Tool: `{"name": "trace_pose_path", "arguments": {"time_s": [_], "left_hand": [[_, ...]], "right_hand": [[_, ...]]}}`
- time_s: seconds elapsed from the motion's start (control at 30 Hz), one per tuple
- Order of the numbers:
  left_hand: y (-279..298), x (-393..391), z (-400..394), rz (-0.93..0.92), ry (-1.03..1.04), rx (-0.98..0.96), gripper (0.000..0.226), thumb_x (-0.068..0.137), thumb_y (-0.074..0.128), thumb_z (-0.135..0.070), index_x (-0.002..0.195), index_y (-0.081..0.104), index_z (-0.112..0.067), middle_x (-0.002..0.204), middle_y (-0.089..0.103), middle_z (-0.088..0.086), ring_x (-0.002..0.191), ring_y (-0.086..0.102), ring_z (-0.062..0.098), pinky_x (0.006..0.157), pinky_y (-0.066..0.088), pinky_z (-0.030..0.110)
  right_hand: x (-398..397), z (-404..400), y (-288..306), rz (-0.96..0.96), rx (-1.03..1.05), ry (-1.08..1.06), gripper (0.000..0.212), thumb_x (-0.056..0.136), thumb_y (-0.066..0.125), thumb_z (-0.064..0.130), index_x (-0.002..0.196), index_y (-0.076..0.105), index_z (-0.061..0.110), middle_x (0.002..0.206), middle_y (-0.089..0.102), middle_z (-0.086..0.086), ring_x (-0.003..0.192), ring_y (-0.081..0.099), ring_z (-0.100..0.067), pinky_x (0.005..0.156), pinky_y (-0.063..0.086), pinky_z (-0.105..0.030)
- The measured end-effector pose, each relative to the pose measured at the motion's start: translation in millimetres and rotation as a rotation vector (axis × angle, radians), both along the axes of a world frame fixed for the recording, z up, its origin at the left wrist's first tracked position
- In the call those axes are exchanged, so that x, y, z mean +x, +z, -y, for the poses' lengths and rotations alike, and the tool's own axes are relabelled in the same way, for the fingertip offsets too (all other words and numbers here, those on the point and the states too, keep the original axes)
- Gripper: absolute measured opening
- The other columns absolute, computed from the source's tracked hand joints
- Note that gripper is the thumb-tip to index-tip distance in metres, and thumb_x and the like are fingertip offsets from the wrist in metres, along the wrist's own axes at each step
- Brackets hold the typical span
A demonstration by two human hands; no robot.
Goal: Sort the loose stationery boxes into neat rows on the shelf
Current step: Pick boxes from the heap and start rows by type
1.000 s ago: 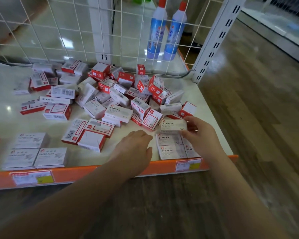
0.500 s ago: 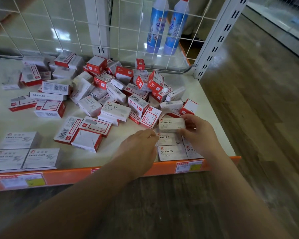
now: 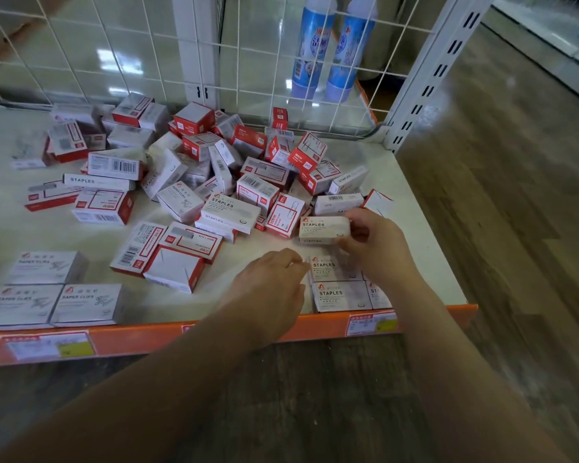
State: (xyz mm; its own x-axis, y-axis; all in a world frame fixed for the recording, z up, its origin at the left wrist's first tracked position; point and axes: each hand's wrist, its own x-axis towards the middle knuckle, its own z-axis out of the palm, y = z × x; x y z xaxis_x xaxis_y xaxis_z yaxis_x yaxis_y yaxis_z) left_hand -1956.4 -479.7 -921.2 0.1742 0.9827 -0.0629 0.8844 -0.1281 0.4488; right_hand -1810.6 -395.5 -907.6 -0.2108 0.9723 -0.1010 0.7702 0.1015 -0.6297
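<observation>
My right hand (image 3: pixel 376 243) pinches a white STAPLES box (image 3: pixel 323 229) by its right end, holding it just behind the row of staples boxes (image 3: pixel 338 294) at the shelf's front right. My left hand (image 3: pixel 271 284) hovers beside that row with loosely curled fingers, its fingertips at the left edge of the nearer boxes, holding nothing. A loose pile of red-and-white boxes (image 3: pixel 221 168) covers the middle and back of the white shelf (image 3: pixel 411 248). Three white PAPER CLIPS boxes (image 3: pixel 52 292) sit lined up at the front left.
A white wire grid (image 3: pixel 131 51) closes the back of the shelf. Two blue bottles (image 3: pixel 328 51) stand behind it. A slotted white upright (image 3: pixel 428 81) marks the right rear corner. The orange front lip (image 3: pixel 147 339) carries price tags. Wood floor lies to the right.
My left hand slid right toward the front row of staples boxes. My right hand kept hold of the STAPLES box, shifting it slightly above the row. The view moved in closer.
</observation>
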Motion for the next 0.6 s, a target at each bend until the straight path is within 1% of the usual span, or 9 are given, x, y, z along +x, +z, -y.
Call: {"name": "trace_pose_path", "arguments": {"time_s": [0.07, 0.17, 0.27, 0.33, 0.43, 0.53, 0.6], "left_hand": [[0.1, -0.4, 0.0, -0.003, 0.002, 0.002, 0.045, 0.098, 0.037, -0.029, 0.142, 0.032, -0.025, 0.144, 0.033, -0.009, 0.129, 0.032, 0.008, 0.103, 0.030, 0.022], [0.5, 0.6, -1.0, 0.000, 0.004, 0.001, 0.045, 0.098, 0.038, -0.029, 0.142, 0.033, -0.025, 0.144, 0.034, -0.009, 0.129, 0.032, 0.008, 0.103, 0.030, 0.022], [0.0, 2.9, -4.2, -0.008, 0.003, -0.001, 0.046, 0.097, 0.039, -0.029, 0.142, 0.033, -0.024, 0.144, 0.033, -0.007, 0.130, 0.032, 0.009, 0.104, 0.030, 0.023], [-0.4, 4.6, -7.2, -0.014, 0.009, -0.003, 0.046, 0.097, 0.039, -0.029, 0.143, 0.032, -0.024, 0.145, 0.033, -0.007, 0.131, 0.031, 0.010, 0.105, 0.030, 0.024], [-0.5, 7.9, -11.9, -0.016, 0.021, 0.006, 0.045, 0.097, 0.040, -0.029, 0.142, 0.033, -0.024, 0.145, 0.032, -0.006, 0.131, 0.031, 0.011, 0.106, 0.030, 0.025], [-1.8, 10.2, -16.0, -0.006, 0.043, 0.032, 0.044, 0.097, 0.040, -0.029, 0.140, 0.035, -0.023, 0.144, 0.033, -0.006, 0.131, 0.031, 0.011, 0.105, 0.029, 0.025], [-3.4, 11.1, -17.8, 0.002, 0.050, 0.032, 0.045, 0.097, 0.041, -0.031, 0.140, 0.036, -0.023, 0.144, 0.033, -0.006, 0.131, 0.031, 0.011, 0.105, 0.030, 0.025]], "right_hand": [[2.5, 0.3, -1.4, -0.013, -0.013, 0.002, 0.021, 0.087, 0.062, 0.021, 0.108, 0.059, 0.022, 0.116, 0.064, 0.001, 0.107, 0.060, -0.016, 0.081, 0.051, -0.025], [6.4, 3.4, -4.6, -0.027, -0.042, -0.003, 0.027, 0.088, 0.062, 0.021, 0.114, 0.057, 0.026, 0.118, 0.062, 0.004, 0.105, 0.059, -0.012, 0.067, 0.043, -0.010], [9.6, 4.7, -5.5, -0.034, -0.054, -0.016, 0.029, 0.090, 0.059, 0.019, 0.118, 0.055, 0.026, 0.118, 0.060, 0.006, 0.103, 0.056, -0.009, 0.058, 0.037, -0.007], [12.1, 4.1, -5.7, -0.034, -0.057, -0.021, 0.031, 0.091, 0.058, 0.017, 0.120, 0.054, 0.025, 0.118, 0.059, 0.006, 0.099, 0.053, -0.006, 0.059, 0.036, -0.006], [16.5, 1.9, -8.1, -0.017, -0.064, -0.034, 0.034, 0.091, 0.057, 0.016, 0.123, 0.053, 0.025, 0.117, 0.059, 0.005, 0.094, 0.050, -0.005, 0.066, 0.039, -0.011], [20.2, -0.1, -9.5, -0.026, -0.074, -0.049, 0.036, 0.091, 0.056, 0.014, 0.127, 0.053, 0.020, 0.115, 0.059, 0.005, 0.093, 0.051, -0.006, 0.067, 0.039, -0.010], [21.4, -1.9, -9.1, -0.044, -0.060, -0.064, 0.037, 0.092, 0.055, 0.013, 0.128, 0.054, 0.019, 0.115, 0.058, 0.003, 0.095, 0.050, -0.006, 0.070, 0.038, -0.013]]}}
